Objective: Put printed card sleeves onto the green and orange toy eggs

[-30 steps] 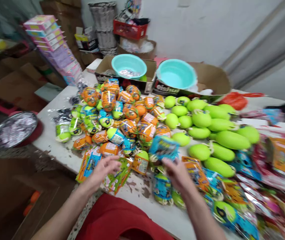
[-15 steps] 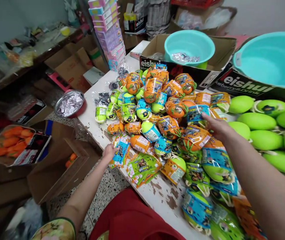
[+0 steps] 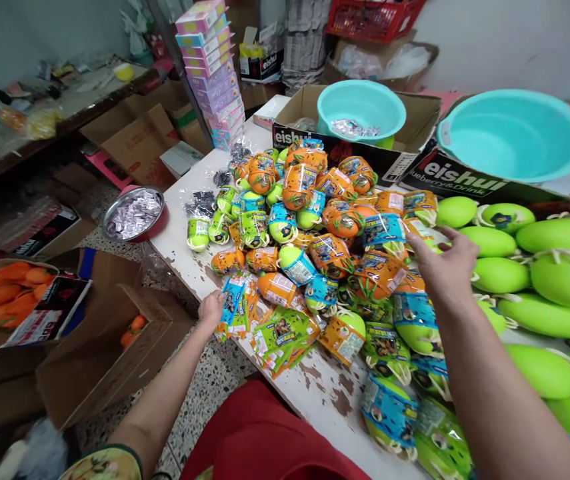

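Note:
A white table (image 3: 325, 393) carries a heap of wrapped egg-shaped toys (image 3: 309, 220) in orange, blue and green packaging. My left hand (image 3: 211, 309) rests at the table's near left edge, fingers closed on a stack of flat blue and orange sachets (image 3: 235, 305). My right hand (image 3: 443, 259) hovers over the middle of the heap, fingers spread and holding nothing, just beside a blue-wrapped egg (image 3: 383, 230). Green flat sachets (image 3: 285, 337) lie between my hands. Plain bright green plastic eggs (image 3: 539, 267) fill the right side.
Two turquoise basins (image 3: 362, 107) (image 3: 515, 137) sit in cardboard boxes at the table's far side. A metal bowl of silver packets (image 3: 135, 213) stands left of the table. Open boxes with orange items (image 3: 9, 293) lie on the floor. Stacked pink boxes (image 3: 212, 67) lean behind.
My right hand has lifted off the heap and opened, leaving the blue-wrapped egg there. My left hand stays on the sachets. The view shifted slightly.

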A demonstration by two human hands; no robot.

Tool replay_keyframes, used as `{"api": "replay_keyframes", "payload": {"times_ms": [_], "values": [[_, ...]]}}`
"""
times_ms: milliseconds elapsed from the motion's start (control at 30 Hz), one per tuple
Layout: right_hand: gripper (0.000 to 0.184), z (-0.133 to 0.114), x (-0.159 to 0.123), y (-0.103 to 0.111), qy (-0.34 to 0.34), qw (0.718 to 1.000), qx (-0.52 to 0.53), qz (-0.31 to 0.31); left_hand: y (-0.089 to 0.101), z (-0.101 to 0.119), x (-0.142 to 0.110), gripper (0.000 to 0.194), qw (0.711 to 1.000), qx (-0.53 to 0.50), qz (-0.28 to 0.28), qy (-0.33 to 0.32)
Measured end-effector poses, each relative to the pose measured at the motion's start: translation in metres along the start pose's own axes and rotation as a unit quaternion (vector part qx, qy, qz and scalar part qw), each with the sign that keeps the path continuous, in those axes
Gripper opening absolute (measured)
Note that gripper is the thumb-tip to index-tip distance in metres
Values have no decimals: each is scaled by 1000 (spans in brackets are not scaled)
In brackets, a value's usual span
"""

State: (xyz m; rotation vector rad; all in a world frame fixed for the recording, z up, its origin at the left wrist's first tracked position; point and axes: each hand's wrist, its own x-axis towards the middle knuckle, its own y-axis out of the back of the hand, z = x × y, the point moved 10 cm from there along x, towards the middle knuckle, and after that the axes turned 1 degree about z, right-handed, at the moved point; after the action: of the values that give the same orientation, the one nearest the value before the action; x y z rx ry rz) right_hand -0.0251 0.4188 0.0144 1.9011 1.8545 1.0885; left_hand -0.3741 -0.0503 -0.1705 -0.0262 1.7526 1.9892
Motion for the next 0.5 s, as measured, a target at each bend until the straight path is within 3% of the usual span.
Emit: {"api": "replay_keyframes", "payload": {"times_ms": [100,200,333,500], "values": [[72,-15,-41,28,-26,998,51,9,8,1,-4,28,1000,-5,25,-18],[56,-52,-100,50,45,994,96,25,13,-1,-7,32,999,-18,41,-20],[38,-80,-185,26,87,982,143,-89,7,-4,-4,30,999,-28,37,-3],[25,-77,-263,-13,79,950,186,-236,-9,-15,9,24,997,-53,-3,48]]}}
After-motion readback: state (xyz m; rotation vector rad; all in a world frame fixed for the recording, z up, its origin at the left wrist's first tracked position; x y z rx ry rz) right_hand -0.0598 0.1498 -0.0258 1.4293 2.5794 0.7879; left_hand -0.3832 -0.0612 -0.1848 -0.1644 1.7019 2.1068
